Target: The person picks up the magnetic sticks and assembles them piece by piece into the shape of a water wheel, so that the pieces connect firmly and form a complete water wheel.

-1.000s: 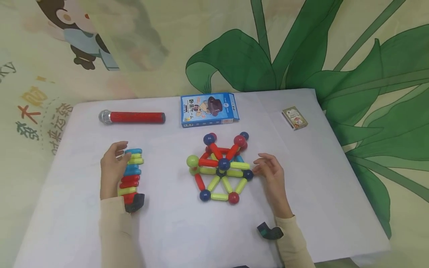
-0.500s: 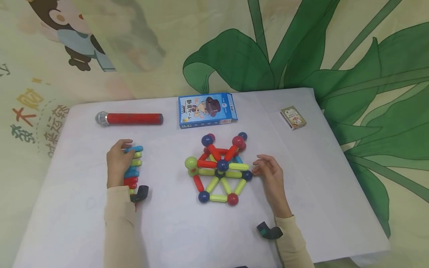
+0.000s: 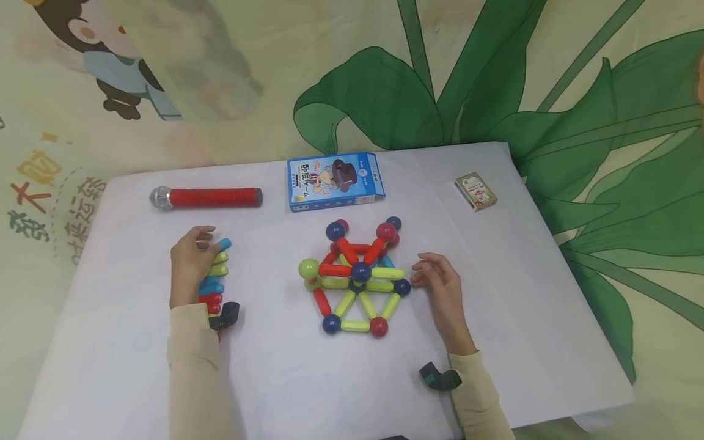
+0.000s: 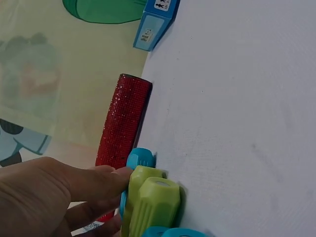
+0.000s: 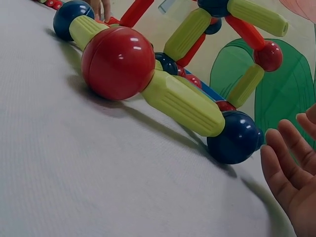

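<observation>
At the left, my left hand [image 3: 189,266] pinches a blue magnetic rod [image 3: 224,244] at the far end of a row of rods. Beside it in the left wrist view stand light green rods [image 4: 157,202], with the thumb right at them. More blue rods [image 3: 211,285] and red rods [image 3: 211,299] continue the row, partly hidden by the hand and sleeve. My right hand [image 3: 440,287] is relaxed, fingers loosely bent and holding nothing. Its fingertips are close to a dark blue ball [image 5: 233,138] on the right corner of a ball-and-rod structure [image 3: 360,272].
Behind lie a red microphone [image 3: 214,197], a blue card box [image 3: 335,181] and a small patterned box [image 3: 476,190] on the white table [image 3: 286,379]. A leaf-printed backdrop [image 3: 379,98] rises past the back edge. Dark wrist devices [image 3: 440,377] sit by the sleeves.
My left hand has shifted slightly right along the row, and the blue rod at its fingers has turned to a slant. The right hand stays by the structure. The head view has swung slightly.
</observation>
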Action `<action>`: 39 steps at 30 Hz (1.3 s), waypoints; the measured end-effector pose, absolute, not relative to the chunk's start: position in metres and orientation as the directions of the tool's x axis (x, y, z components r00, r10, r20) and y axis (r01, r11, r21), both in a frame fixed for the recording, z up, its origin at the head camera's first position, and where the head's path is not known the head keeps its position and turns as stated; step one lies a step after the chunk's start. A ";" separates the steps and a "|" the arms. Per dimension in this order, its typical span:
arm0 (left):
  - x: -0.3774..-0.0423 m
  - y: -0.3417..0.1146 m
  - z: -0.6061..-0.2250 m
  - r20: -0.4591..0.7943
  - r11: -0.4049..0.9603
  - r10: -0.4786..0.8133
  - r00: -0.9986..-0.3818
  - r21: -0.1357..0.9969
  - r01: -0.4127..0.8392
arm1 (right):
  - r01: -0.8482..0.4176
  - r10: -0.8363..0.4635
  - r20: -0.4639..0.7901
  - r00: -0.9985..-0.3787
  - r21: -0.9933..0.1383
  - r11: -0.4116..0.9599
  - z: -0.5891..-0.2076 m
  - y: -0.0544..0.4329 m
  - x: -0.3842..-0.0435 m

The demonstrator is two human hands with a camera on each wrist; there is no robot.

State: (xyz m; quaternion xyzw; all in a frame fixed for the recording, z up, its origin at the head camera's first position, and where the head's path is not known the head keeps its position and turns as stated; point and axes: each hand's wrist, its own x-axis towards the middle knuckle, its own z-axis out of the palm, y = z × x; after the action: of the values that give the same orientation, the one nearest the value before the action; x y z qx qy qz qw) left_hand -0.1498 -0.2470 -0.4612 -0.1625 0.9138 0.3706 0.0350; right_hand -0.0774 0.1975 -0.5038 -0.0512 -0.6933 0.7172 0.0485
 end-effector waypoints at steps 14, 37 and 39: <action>-0.136 -0.229 -0.448 -0.012 0.598 -0.333 -0.943 0.770 -0.221 | -0.006 0.166 0.004 -0.986 -1.000 -0.016 -0.499 0.200 -0.073; -0.082 -0.019 -0.410 0.503 0.200 0.238 -0.831 0.812 0.548 | -0.551 0.118 0.558 -0.821 -0.830 0.088 -0.431 0.155 -0.064; -0.082 -0.029 -0.411 0.491 0.250 0.206 -0.847 0.810 0.530 | -0.532 0.114 0.566 -0.817 -0.815 0.229 -0.438 0.166 -0.065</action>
State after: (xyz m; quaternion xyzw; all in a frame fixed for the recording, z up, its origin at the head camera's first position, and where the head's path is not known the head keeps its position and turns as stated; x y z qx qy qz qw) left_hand -0.0821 -0.0291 -0.4108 0.2367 0.7775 0.5647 -0.1436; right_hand -0.0652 0.1660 -0.4379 0.1421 -0.7370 0.6043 0.2673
